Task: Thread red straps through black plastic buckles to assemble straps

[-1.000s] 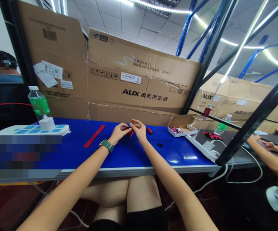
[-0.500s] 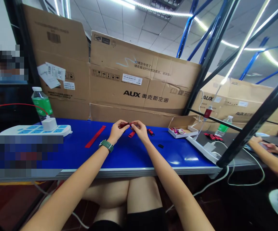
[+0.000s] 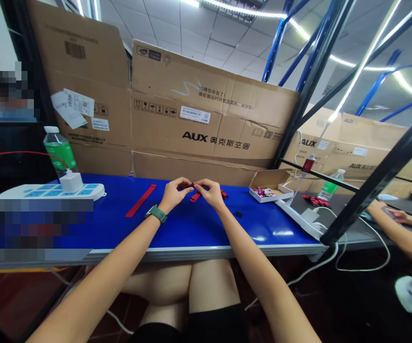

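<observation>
Over the blue tabletop (image 3: 109, 233), my left hand (image 3: 175, 194) and my right hand (image 3: 208, 194) meet fingertip to fingertip. Both are closed in a pinch on a small dark piece (image 3: 192, 185) with a hint of red; the fingers cover most of it. A short red strap (image 3: 195, 196) shows between the hands, partly behind my right fingers. Just right of that hand lies a red and black strap piece (image 3: 224, 194). A long flat red strip (image 3: 141, 201) lies to the left. A small black piece (image 3: 238, 215) rests on the right.
A white power strip (image 3: 96, 193) and a green-labelled bottle (image 3: 60, 150) stand at left. At right are an open small box (image 3: 272, 195) with colourful contents, another power strip (image 3: 300, 223) and a rack post (image 3: 348, 214). Beyond it, a co-worker's arm (image 3: 393, 224) reaches over the neighbouring table.
The view has shifted slightly. My hands keep their pinch in nearly the same place, with the fingertips a little closer together around the small dark piece.
</observation>
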`<state>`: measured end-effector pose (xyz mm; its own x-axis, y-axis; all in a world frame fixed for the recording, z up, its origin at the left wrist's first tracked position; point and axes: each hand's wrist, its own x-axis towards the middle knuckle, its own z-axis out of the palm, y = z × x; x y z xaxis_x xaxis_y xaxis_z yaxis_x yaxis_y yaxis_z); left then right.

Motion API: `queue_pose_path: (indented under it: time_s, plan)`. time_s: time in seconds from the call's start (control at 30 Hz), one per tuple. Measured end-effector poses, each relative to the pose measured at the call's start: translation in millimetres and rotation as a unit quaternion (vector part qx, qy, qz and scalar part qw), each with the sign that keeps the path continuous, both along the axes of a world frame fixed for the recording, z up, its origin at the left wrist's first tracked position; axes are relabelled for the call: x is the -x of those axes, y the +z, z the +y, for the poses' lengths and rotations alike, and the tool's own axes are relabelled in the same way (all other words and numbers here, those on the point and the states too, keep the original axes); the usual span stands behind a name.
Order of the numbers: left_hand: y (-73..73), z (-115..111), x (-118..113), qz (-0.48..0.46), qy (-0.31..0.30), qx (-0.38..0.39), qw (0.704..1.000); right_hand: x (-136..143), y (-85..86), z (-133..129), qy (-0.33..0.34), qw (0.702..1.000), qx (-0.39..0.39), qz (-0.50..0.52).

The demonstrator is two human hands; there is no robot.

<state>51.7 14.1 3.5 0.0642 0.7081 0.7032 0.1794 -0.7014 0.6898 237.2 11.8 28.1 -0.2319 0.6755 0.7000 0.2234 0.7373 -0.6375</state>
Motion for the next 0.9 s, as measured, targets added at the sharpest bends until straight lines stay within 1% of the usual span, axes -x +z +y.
queue_pose_path:
  time_s: [0.1, 0.2, 0.3, 0.33, 0.4, 0.5, 0.57, 0.63, 0.7, 0.8, 0.9]
  plan:
    - [2.3, -4, 0, 0.023, 0.009, -0.009, 1.0, 0, 2.0, -2, -0.005, 1.0, -0.014, -0.026]
    - [3.2, -5, 1, 0.05, 0.029, -0.02, 0.998, 3, 1.0, 0, -0.041, 0.998, -0.008, -0.042]
    - [3.3, -6, 1, 0.064, 0.027, -0.022, 0.997, 6, -2.1, 5, -0.066, 0.998, 0.016, -0.018]
    - [3.2, -5, 0, 0.063, 0.02, -0.021, 0.998, 6, -3.2, 6, -0.062, 0.998, 0.03, 0.001]
    - [2.8, -5, -1, 0.054, 0.002, -0.016, 0.998, 4, -5.2, 9, -0.031, 0.997, 0.066, 0.039]
    - [1.4, -3, -4, 0.036, -0.011, -0.006, 0.999, 2, -7.7, 11, 0.044, 0.99, 0.118, 0.067]
    - [0.5, -2, -5, 0.027, -0.01, -0.001, 1.0, 3, -9.2, 11, 0.087, 0.98, 0.156, 0.092]
    - [0.4, 0, -3, 0.025, -0.011, 0.0, 1.0, 4, -10.4, 11, 0.112, 0.965, 0.196, 0.131]
    - [1.1, 1, 0, 0.027, -0.013, 0.007, 1.0, 5, -11.2, 12, 0.117, 0.957, 0.219, 0.154]
    - [3.0, 2, 5, 0.071, 0.002, 0.018, 0.997, 3, -12.7, 15, 0.114, 0.962, 0.217, 0.123]
    - [4.2, 2, 8, 0.152, 0.023, -0.005, 0.988, -2, -15.7, 18, 0.12, 0.967, 0.216, 0.067]
